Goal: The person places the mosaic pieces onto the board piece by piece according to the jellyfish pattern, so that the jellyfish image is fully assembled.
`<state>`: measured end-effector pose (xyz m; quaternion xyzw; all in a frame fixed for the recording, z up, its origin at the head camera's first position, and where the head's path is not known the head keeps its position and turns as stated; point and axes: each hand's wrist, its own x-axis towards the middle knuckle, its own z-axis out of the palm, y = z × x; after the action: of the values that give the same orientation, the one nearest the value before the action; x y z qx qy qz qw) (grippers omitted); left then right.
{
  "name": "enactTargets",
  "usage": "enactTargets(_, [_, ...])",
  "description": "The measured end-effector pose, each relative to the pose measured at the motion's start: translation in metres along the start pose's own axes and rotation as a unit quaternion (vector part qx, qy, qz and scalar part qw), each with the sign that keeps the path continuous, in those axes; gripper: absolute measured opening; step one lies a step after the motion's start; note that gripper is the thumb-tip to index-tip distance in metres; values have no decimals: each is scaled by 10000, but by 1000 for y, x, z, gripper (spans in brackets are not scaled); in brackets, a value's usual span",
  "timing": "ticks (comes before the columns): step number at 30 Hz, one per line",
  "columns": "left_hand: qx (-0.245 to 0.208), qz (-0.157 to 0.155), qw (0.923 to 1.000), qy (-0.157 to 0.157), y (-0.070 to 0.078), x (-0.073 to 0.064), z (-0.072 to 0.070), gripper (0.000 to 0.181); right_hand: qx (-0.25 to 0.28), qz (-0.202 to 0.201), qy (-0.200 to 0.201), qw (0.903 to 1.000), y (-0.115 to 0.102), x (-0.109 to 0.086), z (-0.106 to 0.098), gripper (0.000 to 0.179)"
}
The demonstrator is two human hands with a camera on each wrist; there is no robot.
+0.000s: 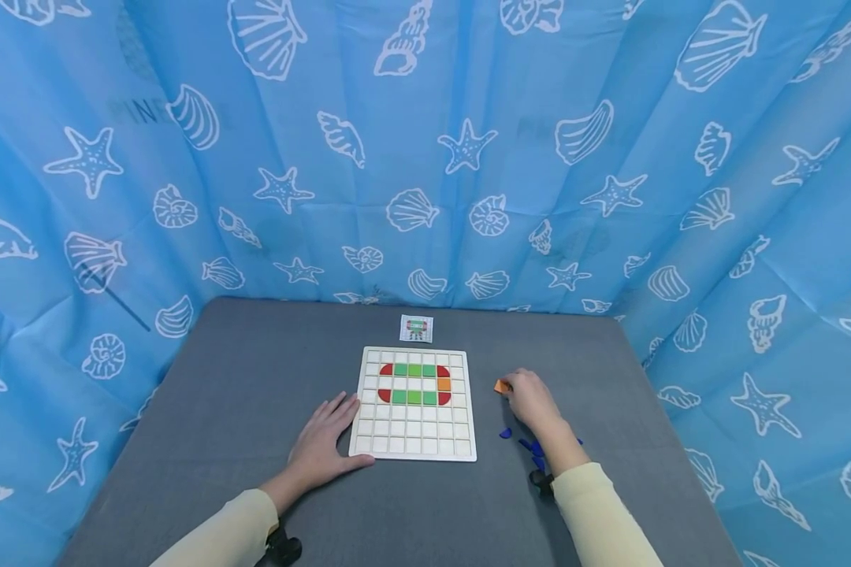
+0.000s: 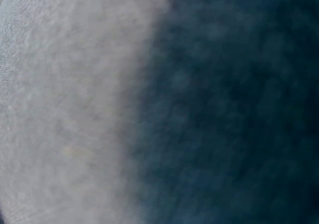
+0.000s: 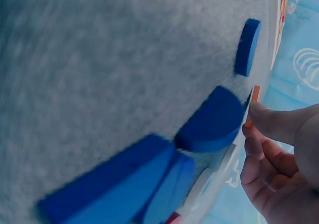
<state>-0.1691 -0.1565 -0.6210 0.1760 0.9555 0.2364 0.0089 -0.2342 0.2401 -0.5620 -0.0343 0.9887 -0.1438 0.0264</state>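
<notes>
A white grid board (image 1: 411,446) lies on the grey table. On it, red rounded pieces (image 1: 444,398), green square tiles (image 1: 414,397) and one orange tile (image 1: 444,384) form a ring-like pattern. My left hand (image 1: 317,447) rests at the board's left side with fingers spread, fingertips at its edge and thumb by the lower left corner. To the right of the board, my right hand (image 1: 532,402) pinches an orange tile (image 1: 501,387) between thumb and fingers. In the right wrist view the orange tile (image 3: 255,94) appears edge-on. The left wrist view shows only blurred surface.
Several blue pieces (image 1: 506,433) lie near my right wrist; the right wrist view shows a half-round blue piece (image 3: 214,119) and a longer one (image 3: 109,179). A small printed card (image 1: 416,328) sits behind the board. A blue shell-patterned curtain (image 1: 468,236) hangs around the table (image 1: 269,354).
</notes>
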Motion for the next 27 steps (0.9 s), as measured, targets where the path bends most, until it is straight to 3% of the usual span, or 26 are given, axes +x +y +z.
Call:
enactTargets(12, [-33,121,9998,131,-2,-1,3,113,440,-495,524,9964,-35,-6,-20,28])
enactTargets(20, [69,160,9997,176,-2,-2,-3,111,490,-956,578,9925,-71,0,-22,28])
enactTargets(27, [84,158,9998,104,-2,0,0,111,508,-1171,531,9904,-92,4,-15,27])
